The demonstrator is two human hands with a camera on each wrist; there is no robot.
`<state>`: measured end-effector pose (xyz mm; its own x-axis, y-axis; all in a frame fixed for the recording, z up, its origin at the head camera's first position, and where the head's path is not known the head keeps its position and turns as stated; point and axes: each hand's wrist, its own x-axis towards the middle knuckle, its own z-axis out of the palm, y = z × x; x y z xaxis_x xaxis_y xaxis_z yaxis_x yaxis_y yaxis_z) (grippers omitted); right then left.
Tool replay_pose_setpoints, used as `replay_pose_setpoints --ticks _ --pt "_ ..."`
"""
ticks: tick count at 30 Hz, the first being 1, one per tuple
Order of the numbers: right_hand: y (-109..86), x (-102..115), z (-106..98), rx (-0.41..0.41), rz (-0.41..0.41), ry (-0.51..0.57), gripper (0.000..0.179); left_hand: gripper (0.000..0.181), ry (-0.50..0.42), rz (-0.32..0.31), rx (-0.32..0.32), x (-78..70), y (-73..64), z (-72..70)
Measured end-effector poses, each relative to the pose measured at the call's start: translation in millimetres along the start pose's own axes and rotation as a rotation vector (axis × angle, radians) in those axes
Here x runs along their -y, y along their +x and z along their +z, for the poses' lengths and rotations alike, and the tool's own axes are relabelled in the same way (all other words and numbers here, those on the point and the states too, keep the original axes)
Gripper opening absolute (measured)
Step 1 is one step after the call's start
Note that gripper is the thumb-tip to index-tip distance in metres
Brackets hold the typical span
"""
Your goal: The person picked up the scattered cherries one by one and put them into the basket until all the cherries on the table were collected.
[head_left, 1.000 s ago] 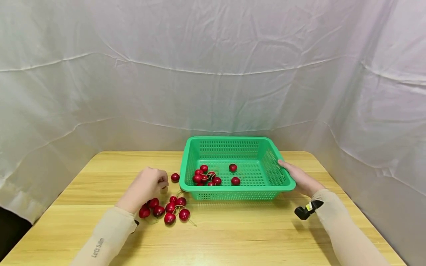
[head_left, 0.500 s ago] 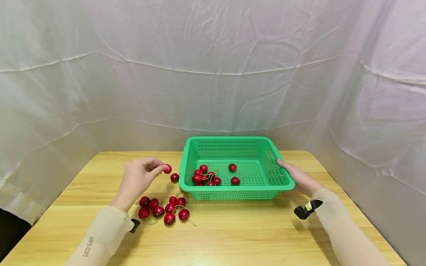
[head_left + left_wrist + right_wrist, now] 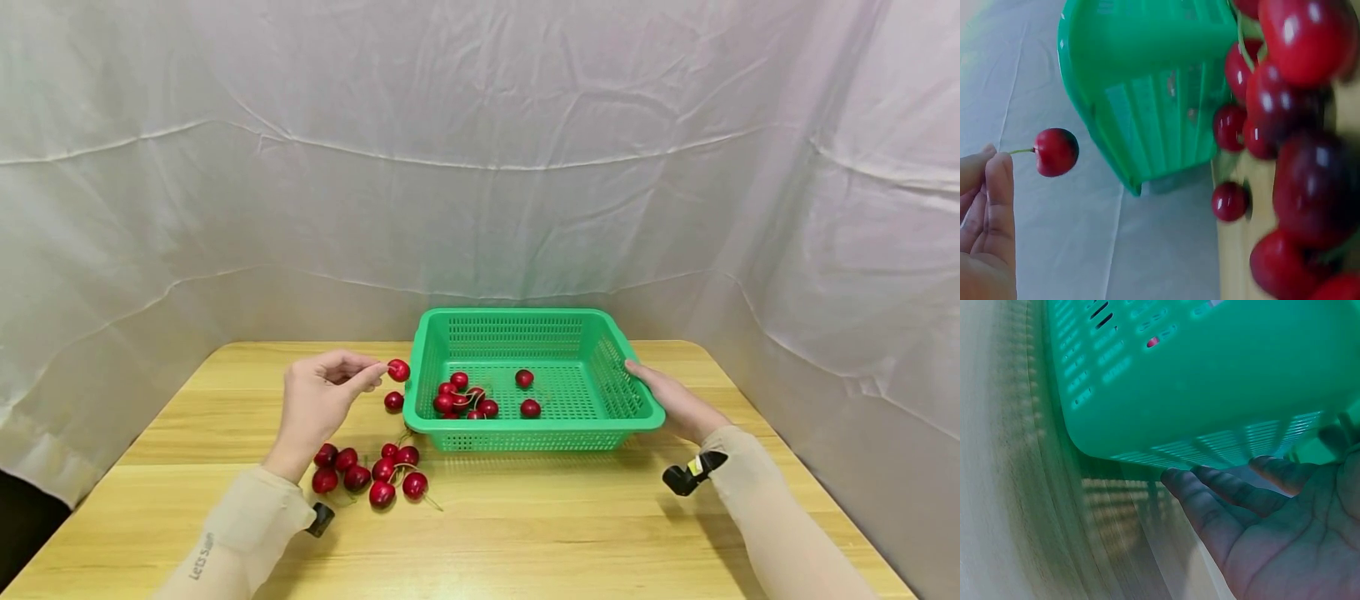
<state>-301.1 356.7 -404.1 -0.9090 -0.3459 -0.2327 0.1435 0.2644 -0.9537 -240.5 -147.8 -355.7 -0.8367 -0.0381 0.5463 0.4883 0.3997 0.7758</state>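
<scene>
Several loose cherries (image 3: 383, 468) lie on the wooden tabletop (image 3: 540, 517), which stretches bare rightward before the green basket (image 3: 525, 425). Beyond, the left hand (image 3: 321, 400) pinches another cherry (image 3: 399, 372) by its stem, just beside the left rim; the right hand (image 3: 671, 400), fingers spread, touches the right end; pale cloth (image 3: 480, 208) hangs past the far edge.

1. Beneath the left-hand grip (image 3: 318, 396): a pale wooden table (image 3: 525, 533), its grain running crosswise, its far corners rounded.
2. Beyond the grip: light greyish fabric (image 3: 480, 225) hanging like a wall, wrinkled, with long crosswise creases (image 3: 517, 167).
3. Left and far right of the grip: more such fabric, tinged pinkish high on the right.
4. Well left, nearer than the grip: a dark patch (image 3: 26, 525) below the fabric's edge.
5. Right and nearer: soft light gleaming on the wood.
</scene>
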Motion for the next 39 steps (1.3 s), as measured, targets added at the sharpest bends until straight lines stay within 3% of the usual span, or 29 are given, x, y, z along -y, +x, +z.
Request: replay_pose_setpoints --ticks 6,13,19,28,39 --pt "0.5 0.4 0.4 0.004 -0.007 0.009 0.083 0.009 -0.07 -0.063 0.052 -3.2 -6.1 11.1" --pt "1.0 0.5 1.3 0.006 -0.006 0.017 0.082 0.007 -0.106 -0.083 0.145 -2.8 -13.7 20.0" --pt "1.6 0.0 0.8 0.021 -0.013 0.012 0.082 0.005 -0.059 -0.078 0.173 0.1 -17.2 24.8" --pt "-0.8 -1.8 -1.5 0.021 -0.015 -0.001 0.083 0.005 0.003 -0.125 0.21 1.8 -19.0 28.2" --pt "0.0 -0.3 -0.2 0.021 -0.021 0.007 0.082 0.014 0.004 -0.14 0.245 -2.4 -19.6 26.4"
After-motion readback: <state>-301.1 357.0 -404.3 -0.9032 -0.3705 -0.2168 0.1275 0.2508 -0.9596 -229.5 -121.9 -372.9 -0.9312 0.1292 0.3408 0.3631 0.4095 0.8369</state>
